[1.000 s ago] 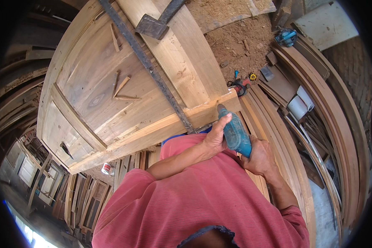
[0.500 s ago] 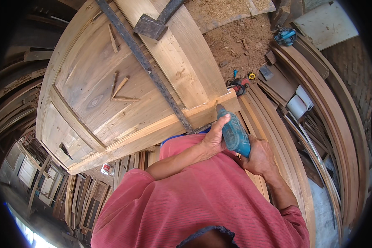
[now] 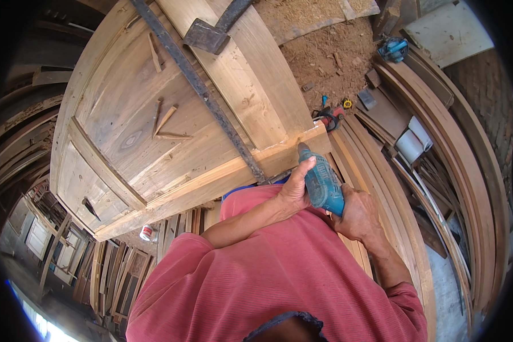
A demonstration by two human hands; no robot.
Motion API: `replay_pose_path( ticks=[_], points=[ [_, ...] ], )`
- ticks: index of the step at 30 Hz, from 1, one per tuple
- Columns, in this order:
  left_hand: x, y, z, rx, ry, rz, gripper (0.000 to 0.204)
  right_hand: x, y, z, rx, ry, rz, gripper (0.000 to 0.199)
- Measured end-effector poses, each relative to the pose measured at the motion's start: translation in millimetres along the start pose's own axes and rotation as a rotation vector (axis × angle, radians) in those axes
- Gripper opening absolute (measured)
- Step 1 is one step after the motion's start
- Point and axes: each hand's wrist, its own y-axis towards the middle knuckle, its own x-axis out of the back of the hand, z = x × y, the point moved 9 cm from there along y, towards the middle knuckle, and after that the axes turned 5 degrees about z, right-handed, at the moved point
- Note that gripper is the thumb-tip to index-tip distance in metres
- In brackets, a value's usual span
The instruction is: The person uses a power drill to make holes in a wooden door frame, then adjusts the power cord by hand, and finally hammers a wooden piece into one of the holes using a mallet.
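Note:
A teal power drill (image 3: pixel 323 183) is held between my two hands, its nose against or very close to the edge of a wooden door panel (image 3: pixel 205 181) near the panel's right corner. My left hand (image 3: pixel 296 186) is closed around the drill's front body, thumb up along its side. At the rear end, my right hand (image 3: pixel 356 215) grips the drill; its fingers are partly hidden. The bit's tip is too small to make out. Across the panel lies a long dark metal bar clamp (image 3: pixel 202 88), its near end beside my left hand.
A hammer-like tool with a dark head (image 3: pixel 207 36) rests on the panel, with several wood slivers (image 3: pixel 166 121). Past the corner are a red power tool (image 3: pixel 332 118) and a yellow tape measure (image 3: pixel 347 104). Long boards (image 3: pixel 376 182) lie to the right; a teal power tool (image 3: pixel 393 49) sits farther off.
Almost nothing differs. The drill's body and my hands have shifted very slightly to the left; the drill's nose stays at the same spot on the edge.

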Motion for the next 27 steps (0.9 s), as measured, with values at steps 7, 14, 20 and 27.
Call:
replay_pose_path(
  ticks=[7,14,20,27],
  points=[
    [30,28,-9,-0.042,-0.045,-0.059,0.057,13,34,1,0.068,-0.059,-0.029,0.032],
    [19,21,-9,-0.017,-0.087,-0.072,0.044,4,29,-9,0.144,-0.025,-0.074,0.032],
    [2,-2,8,0.053,-0.093,-0.033,0.036,7,-17,-7,0.174,0.127,-0.206,0.028],
    [-14,-34,30,0.120,-0.042,0.040,0.048,-1,-64,-1,0.248,0.209,-0.287,0.023]
  ],
)
